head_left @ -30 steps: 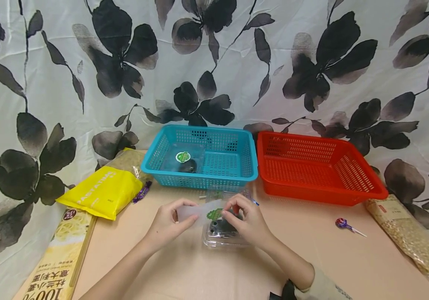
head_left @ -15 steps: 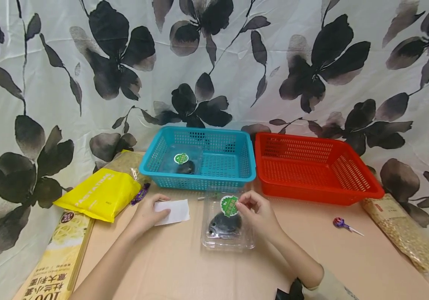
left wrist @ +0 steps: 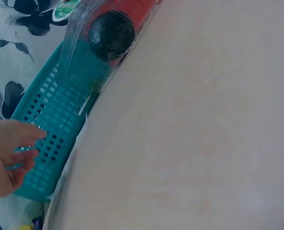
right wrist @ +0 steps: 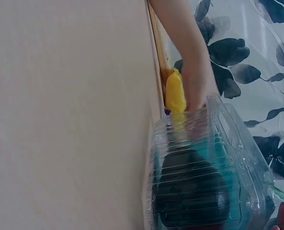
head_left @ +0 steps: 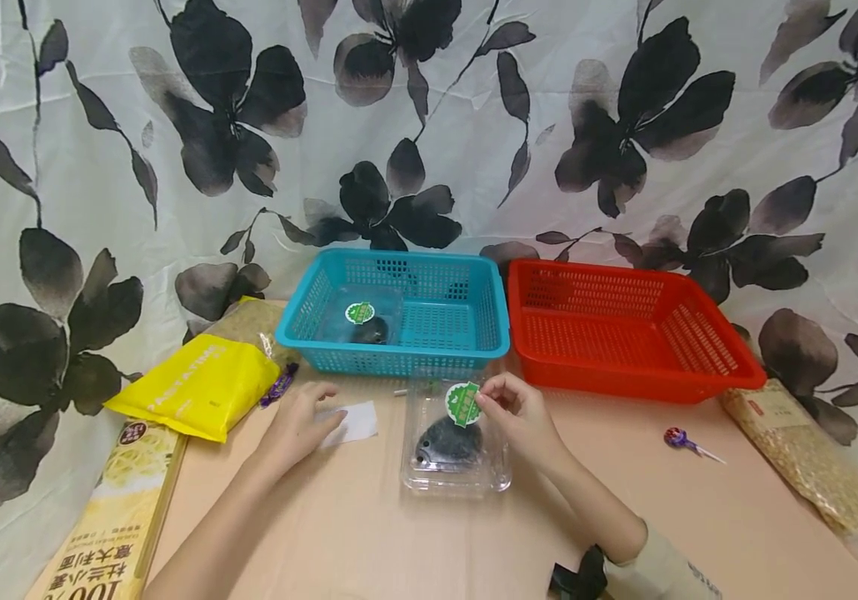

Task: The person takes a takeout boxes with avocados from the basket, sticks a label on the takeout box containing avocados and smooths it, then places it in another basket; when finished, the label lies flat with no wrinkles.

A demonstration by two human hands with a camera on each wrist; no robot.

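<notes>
My right hand (head_left: 522, 421) pinches the edge of a round green-and-white sticker (head_left: 462, 404). The sticker overlaps the lid of a clear plastic clamshell box (head_left: 455, 483). Inside that box is a dark, rounded thing (head_left: 447, 442) with small holes near one end. Left of the box, a small white paper piece (head_left: 357, 422) lies on the table. My left hand (head_left: 297, 429) is beside it with loosely bent fingers. In the left wrist view, nothing shows between the fingertips of the left hand (left wrist: 15, 155).
A blue basket (head_left: 444, 358) at the back holds a similar stickered box (head_left: 331, 325). Next to it stands a red basket (head_left: 639, 387). A lollipop (head_left: 676, 437) and a grain bag (head_left: 811, 467) lie right; a yellow pouch (head_left: 197, 387) and a pasta pack (head_left: 114, 517) lie left.
The sticker has come away from the white paper and moved over the box lid. My left hand moved left with the paper, then let it go on the table.
</notes>
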